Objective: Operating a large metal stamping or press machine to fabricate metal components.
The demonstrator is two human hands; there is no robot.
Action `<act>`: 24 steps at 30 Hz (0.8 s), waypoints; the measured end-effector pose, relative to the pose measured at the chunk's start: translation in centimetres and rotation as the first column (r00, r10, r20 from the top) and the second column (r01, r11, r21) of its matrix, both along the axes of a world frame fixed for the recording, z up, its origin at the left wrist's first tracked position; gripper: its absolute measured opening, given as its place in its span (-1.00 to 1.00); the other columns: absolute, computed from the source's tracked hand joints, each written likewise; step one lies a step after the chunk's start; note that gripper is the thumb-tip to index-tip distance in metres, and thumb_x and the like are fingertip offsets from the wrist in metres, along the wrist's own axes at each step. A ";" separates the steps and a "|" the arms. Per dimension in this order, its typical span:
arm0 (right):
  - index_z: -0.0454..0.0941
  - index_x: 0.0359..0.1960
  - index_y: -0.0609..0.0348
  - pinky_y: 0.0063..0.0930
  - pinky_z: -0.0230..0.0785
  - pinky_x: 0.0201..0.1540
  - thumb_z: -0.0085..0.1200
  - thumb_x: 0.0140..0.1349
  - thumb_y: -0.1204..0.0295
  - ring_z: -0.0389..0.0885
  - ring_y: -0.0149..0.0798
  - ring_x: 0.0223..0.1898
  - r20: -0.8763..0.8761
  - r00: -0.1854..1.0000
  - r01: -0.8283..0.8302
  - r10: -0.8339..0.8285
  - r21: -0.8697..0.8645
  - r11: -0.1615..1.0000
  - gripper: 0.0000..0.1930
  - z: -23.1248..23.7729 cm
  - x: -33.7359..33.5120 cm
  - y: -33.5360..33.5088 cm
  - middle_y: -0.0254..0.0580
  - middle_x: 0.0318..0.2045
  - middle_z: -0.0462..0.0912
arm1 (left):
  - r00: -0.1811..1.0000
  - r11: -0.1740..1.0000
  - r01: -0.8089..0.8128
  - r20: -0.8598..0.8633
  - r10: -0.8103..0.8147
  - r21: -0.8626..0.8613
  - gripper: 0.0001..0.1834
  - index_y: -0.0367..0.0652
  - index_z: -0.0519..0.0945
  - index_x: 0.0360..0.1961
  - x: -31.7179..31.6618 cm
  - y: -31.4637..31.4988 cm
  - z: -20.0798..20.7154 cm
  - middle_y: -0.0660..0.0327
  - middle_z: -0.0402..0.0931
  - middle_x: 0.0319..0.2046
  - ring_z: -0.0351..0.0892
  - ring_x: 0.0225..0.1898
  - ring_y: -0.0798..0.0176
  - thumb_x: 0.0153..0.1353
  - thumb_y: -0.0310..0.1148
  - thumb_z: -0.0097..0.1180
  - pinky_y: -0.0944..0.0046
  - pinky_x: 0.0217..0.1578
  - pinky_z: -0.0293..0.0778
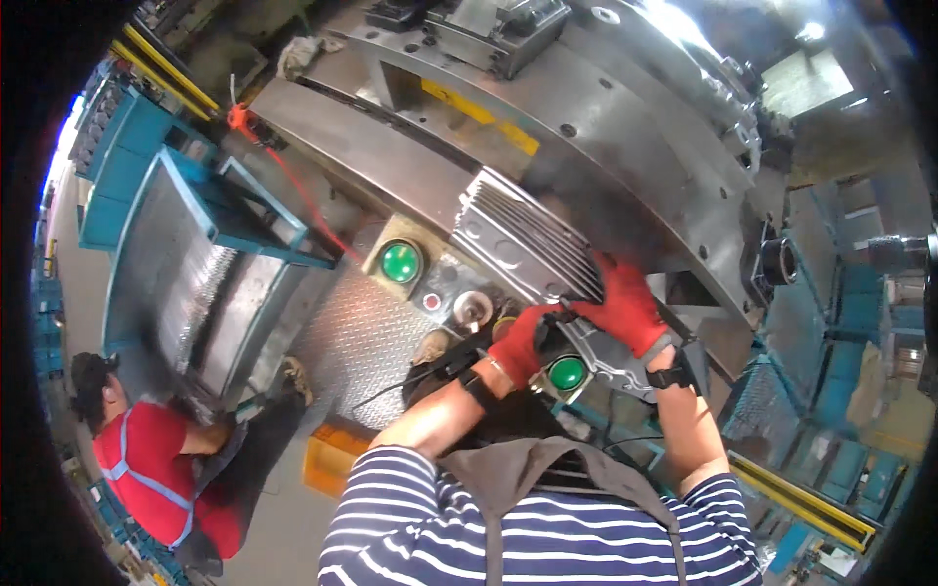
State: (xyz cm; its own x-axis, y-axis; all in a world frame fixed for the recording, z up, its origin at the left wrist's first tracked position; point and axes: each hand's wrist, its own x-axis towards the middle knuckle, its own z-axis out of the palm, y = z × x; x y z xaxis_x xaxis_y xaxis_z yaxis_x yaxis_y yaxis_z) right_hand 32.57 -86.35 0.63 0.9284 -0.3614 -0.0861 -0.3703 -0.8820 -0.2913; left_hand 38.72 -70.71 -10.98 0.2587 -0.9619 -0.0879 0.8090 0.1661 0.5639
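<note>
A grey finned metal casting (pixel 528 234) lies tilted on the edge of the machine bed in front of me. My right hand (pixel 627 305), in a red glove, is closed over its near right end, by the fins. My left hand (pixel 521 344), also gloved in red, is closed at its lower corner; a small dark thing shows at the fingertips, too unclear to name. Below my right hand is a second grey metal part (pixel 608 359) with a wavy edge, partly covered by the hand and wrist.
Two green push buttons (pixel 400 262) and a small red button (pixel 432 302) sit on the machine front. The heavy steel machine (pixel 625 146) curves beyond. A co-worker in red (pixel 161 449) crouches at left beside a teal-framed metal chute (pixel 176 264). An orange bin (pixel 334 457) stands near me.
</note>
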 end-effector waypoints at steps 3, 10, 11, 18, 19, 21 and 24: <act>0.39 0.17 0.21 -0.07 0.32 0.10 0.29 -0.07 -0.01 0.48 0.18 0.04 -0.148 0.989 0.031 -0.018 0.087 0.996 -0.20 1.0 1.2 0.4 0.23 -0.04 0.52 | 0.998 0.994 -0.049 0.032 0.046 0.100 -0.73 -0.24 0.55 0.00 0.0 1.4 1.7 0.21 0.59 -0.10 0.57 -0.07 0.34 0.32 -0.49 -0.08 0.36 -0.02 0.48; 0.37 0.22 0.21 -0.11 0.38 -0.01 0.30 -0.03 0.10 0.52 0.19 -0.08 -0.108 0.990 -0.072 0.096 0.209 0.975 -0.23 5.2 2.5 1.3 0.22 -0.11 0.52 | 0.621 0.960 -0.234 0.783 0.023 0.157 -0.63 -0.27 0.56 -0.09 0.7 2.9 3.3 0.23 0.58 -0.14 0.53 -0.09 0.39 0.01 -0.58 0.22 0.35 -0.06 0.44; 0.37 0.22 0.20 -0.12 0.39 -0.02 0.29 -0.03 0.11 0.52 0.19 -0.09 -0.141 0.985 -0.050 0.095 0.297 0.953 -0.23 6.6 3.6 0.9 0.22 -0.11 0.52 | 0.804 0.970 -0.195 0.589 0.075 0.144 -0.63 -0.26 0.55 -0.07 1.1 2.3 4.5 0.23 0.58 -0.13 0.54 -0.09 0.38 0.03 -0.53 0.22 0.35 -0.06 0.44; 0.39 0.19 0.06 -0.07 0.38 0.00 0.18 0.07 0.20 0.51 0.21 -0.10 0.060 0.998 0.007 0.000 -0.124 0.992 -0.39 6.7 6.4 1.1 0.20 -0.08 0.52 | 0.979 0.904 -0.097 0.203 0.011 0.416 -0.53 -0.21 0.55 0.00 6.3 -2.0 6.2 0.15 0.60 -0.12 0.57 -0.10 0.20 0.21 -0.08 0.10 0.28 -0.05 0.44; 0.40 0.19 0.04 -0.04 0.36 0.01 0.17 0.07 0.19 0.50 0.19 -0.06 0.094 0.996 0.024 -0.005 -0.211 0.977 -0.41 5.5 5.8 1.2 0.17 -0.05 0.50 | 0.932 0.854 -0.129 0.355 -0.069 0.505 -0.51 -0.23 0.56 -0.02 6.9 -2.0 6.2 0.10 0.61 -0.14 0.58 -0.12 0.15 0.21 -0.05 0.08 0.24 -0.05 0.44; 0.43 0.17 -0.02 0.01 0.31 0.02 0.16 0.08 0.18 0.46 0.14 0.02 0.163 0.987 0.069 -0.007 -0.379 0.923 -0.43 0.8 3.8 1.1 0.10 0.01 0.48 | 0.710 0.901 -0.194 0.689 -0.145 0.389 -0.49 -0.28 0.57 -0.06 8.8 -2.9 6.0 0.01 0.62 -0.19 0.59 -0.15 0.07 0.19 -0.03 0.08 0.17 -0.07 0.44; 0.38 0.22 -0.07 0.08 0.18 0.14 0.16 0.08 0.16 0.36 0.16 0.12 0.180 0.984 0.043 0.019 -0.334 0.942 -0.39 -0.4 3.1 -0.1 0.13 0.10 0.39 | 0.661 0.866 -0.323 0.746 -0.082 0.381 -0.49 -0.38 0.56 -0.10 8.4 -4.2 4.8 -0.13 0.62 -0.21 0.60 -0.13 -0.10 0.20 -0.07 0.06 0.06 -0.12 0.43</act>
State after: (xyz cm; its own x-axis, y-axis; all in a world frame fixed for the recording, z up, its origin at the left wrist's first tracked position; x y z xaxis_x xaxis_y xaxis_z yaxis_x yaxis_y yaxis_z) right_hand 35.66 -86.40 0.23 0.9126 -0.3519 0.2079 -0.3512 -0.9354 -0.0414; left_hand 47.13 -74.93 -6.20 0.5411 -0.8112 -0.2219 0.0993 -0.2003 0.9747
